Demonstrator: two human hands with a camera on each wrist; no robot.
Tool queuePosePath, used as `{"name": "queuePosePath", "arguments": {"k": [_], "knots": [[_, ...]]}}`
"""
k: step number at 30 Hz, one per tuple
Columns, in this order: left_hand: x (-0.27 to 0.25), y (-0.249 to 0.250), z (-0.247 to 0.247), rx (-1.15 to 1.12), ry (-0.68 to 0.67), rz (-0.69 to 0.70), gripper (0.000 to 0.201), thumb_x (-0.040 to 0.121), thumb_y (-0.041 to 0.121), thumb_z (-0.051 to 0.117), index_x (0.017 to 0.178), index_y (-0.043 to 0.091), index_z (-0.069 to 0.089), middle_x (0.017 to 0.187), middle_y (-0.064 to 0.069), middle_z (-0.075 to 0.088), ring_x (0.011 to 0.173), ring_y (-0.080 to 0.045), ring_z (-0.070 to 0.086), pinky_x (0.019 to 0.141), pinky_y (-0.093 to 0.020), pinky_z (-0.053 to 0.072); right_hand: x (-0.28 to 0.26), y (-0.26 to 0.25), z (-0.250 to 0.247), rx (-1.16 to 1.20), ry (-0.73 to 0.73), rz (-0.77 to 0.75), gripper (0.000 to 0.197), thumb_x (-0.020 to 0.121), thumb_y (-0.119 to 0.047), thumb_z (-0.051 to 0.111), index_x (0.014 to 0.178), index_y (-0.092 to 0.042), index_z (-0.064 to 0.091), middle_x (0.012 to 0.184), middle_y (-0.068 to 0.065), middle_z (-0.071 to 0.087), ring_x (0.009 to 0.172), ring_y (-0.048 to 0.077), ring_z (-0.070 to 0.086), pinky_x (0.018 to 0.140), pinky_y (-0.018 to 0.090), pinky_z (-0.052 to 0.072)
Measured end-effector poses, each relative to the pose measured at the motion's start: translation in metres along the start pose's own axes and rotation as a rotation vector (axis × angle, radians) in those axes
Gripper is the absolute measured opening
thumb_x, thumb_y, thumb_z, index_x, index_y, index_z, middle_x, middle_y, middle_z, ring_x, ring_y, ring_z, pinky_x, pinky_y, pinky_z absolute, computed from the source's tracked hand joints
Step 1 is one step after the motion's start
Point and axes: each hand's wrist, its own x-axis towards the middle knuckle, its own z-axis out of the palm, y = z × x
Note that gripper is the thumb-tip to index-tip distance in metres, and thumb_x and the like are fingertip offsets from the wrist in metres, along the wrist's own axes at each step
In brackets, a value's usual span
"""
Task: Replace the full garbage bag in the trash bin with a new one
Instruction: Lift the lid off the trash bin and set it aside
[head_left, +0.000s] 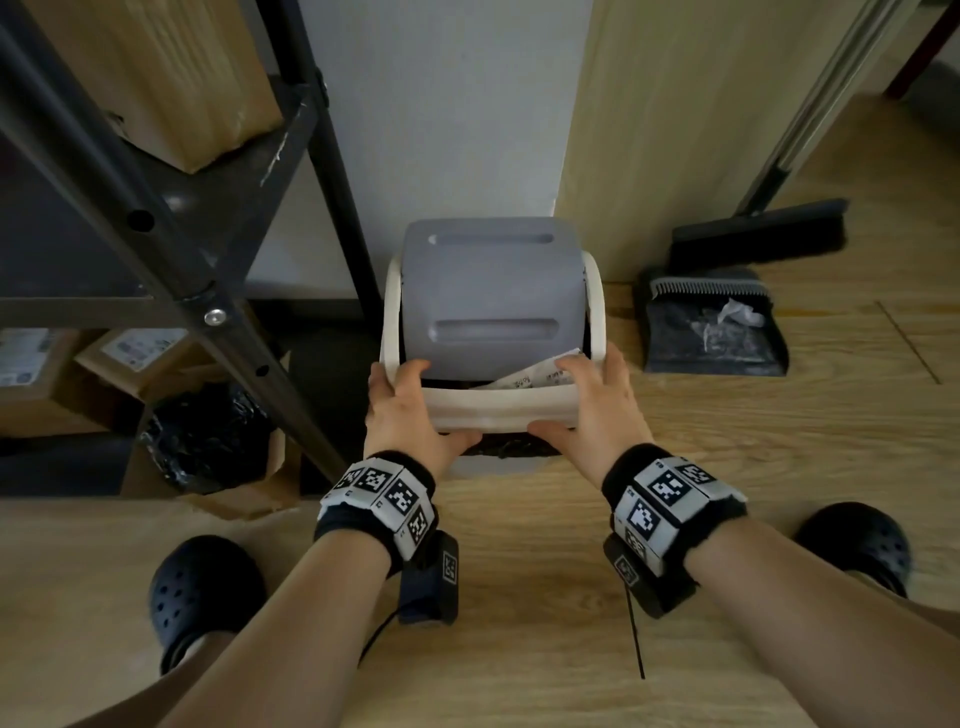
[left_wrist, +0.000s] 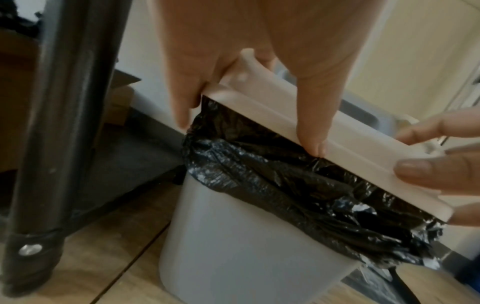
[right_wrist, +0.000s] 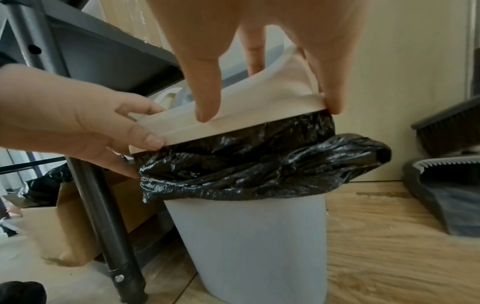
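A pale grey trash bin (right_wrist: 257, 246) stands on the wood floor against the wall. On top sits a cream lid frame (head_left: 498, 408) with a grey swing flap (head_left: 491, 291). A black garbage bag (right_wrist: 246, 164) is folded over the bin's rim below the frame. My left hand (head_left: 402, 410) grips the frame's near left corner, fingers over the top, thumb underneath. My right hand (head_left: 592, 402) grips the near right corner the same way. White paper (head_left: 524, 376) sticks out under the flap.
A black metal shelf post (head_left: 171, 244) stands close to the left, with cardboard boxes (head_left: 47, 379) and a black bag (head_left: 208, 436) under the shelf. A dark dustpan (head_left: 711, 327) and broom (head_left: 758, 234) lie to the right. My dark shoes (head_left: 205, 587) flank the wood floor.
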Motion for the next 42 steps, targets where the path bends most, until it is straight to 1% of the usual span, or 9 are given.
{"name": "queuePosePath", "arguments": {"k": [3,9,19,21,23,25,29,34,42], "knots": [[-0.004,0.000,0.002,-0.027,0.011,-0.001,0.090,0.063,0.036,0.081,0.135,0.031,0.027,0.153,-0.012,0.014,0.130,-0.038,0.039,0.103,-0.050,0.043,-0.003,0.006,0.001,0.023,0.040,0.001,0.072,0.072,-0.024,0.076,0.133,-0.022,0.038,0.149,0.013,0.022,0.135,0.032,0.034,0.108,0.045,0.041],[-0.026,0.004,0.005,-0.010,-0.001,-0.009,0.089,0.062,0.037,0.081,0.133,0.031,0.028,0.152,-0.010,0.018,0.127,-0.038,0.041,0.102,-0.049,0.044,-0.024,0.014,-0.004,0.019,0.073,0.021,0.076,0.070,-0.022,0.078,0.134,-0.023,0.037,0.147,0.009,0.025,0.129,0.028,0.041,0.101,0.042,0.048],[-0.069,0.005,0.008,0.064,-0.083,0.045,0.080,0.068,0.040,0.077,0.133,0.030,0.031,0.152,-0.011,0.018,0.124,-0.035,0.046,0.099,-0.048,0.047,-0.072,0.021,-0.017,-0.022,0.036,0.096,0.077,0.069,-0.025,0.079,0.134,-0.022,0.037,0.143,0.010,0.026,0.127,0.029,0.041,0.099,0.042,0.048],[-0.072,0.005,0.006,0.109,-0.124,0.071,0.079,0.070,0.041,0.075,0.134,0.030,0.031,0.153,-0.012,0.014,0.126,-0.035,0.045,0.100,-0.047,0.047,-0.078,0.020,-0.017,-0.091,0.052,0.104,0.079,0.071,-0.026,0.078,0.136,-0.018,0.035,0.148,0.014,0.020,0.133,0.032,0.033,0.105,0.043,0.041],[-0.076,0.007,0.004,0.183,-0.123,0.081,0.083,0.070,0.044,0.074,0.138,0.032,0.027,0.156,-0.013,-0.003,0.135,-0.039,0.032,0.106,-0.048,0.041,-0.082,0.017,-0.014,-0.271,0.142,0.022,0.076,0.071,-0.027,0.077,0.135,-0.013,0.038,0.149,0.019,0.018,0.137,0.036,0.024,0.111,0.045,0.030],[-0.078,0.012,0.002,0.317,-0.007,0.152,0.089,0.069,0.047,0.074,0.140,0.032,0.022,0.155,-0.011,-0.015,0.143,-0.040,0.009,0.112,-0.055,0.027,-0.084,0.014,-0.005,-0.428,0.195,-0.135,0.067,0.070,-0.021,0.074,0.129,-0.011,0.044,0.143,0.016,0.030,0.133,0.035,0.028,0.112,0.046,0.025],[-0.077,0.019,0.003,0.553,0.061,0.399,0.086,0.075,0.048,0.067,0.143,0.028,0.019,0.155,-0.005,-0.014,0.144,-0.037,-0.012,0.117,-0.054,0.002,-0.073,0.011,0.003,-0.583,0.146,-0.269,0.053,0.071,-0.015,0.066,0.122,-0.014,0.050,0.128,0.005,0.046,0.123,0.028,0.039,0.112,0.041,0.022],[-0.071,0.018,0.007,0.611,0.035,0.360,0.083,0.078,0.052,0.062,0.145,0.025,0.021,0.156,-0.007,-0.011,0.143,-0.037,-0.018,0.116,-0.052,-0.002,-0.055,0.010,0.004,-0.603,0.003,-0.230,0.040,0.076,-0.023,0.063,0.115,-0.018,0.056,0.116,-0.001,0.059,0.116,0.021,0.050,0.112,0.036,0.017],[-0.069,0.022,0.003,0.651,0.014,0.339,0.090,0.077,0.054,0.062,0.147,0.026,0.013,0.158,-0.007,-0.010,0.143,-0.037,-0.014,0.115,-0.054,-0.006,-0.037,-0.003,-0.006,-0.608,-0.273,-0.156,0.045,0.070,-0.039,0.072,0.110,-0.028,0.057,0.099,-0.007,0.069,0.104,0.018,0.061,0.108,0.039,0.023]]}}
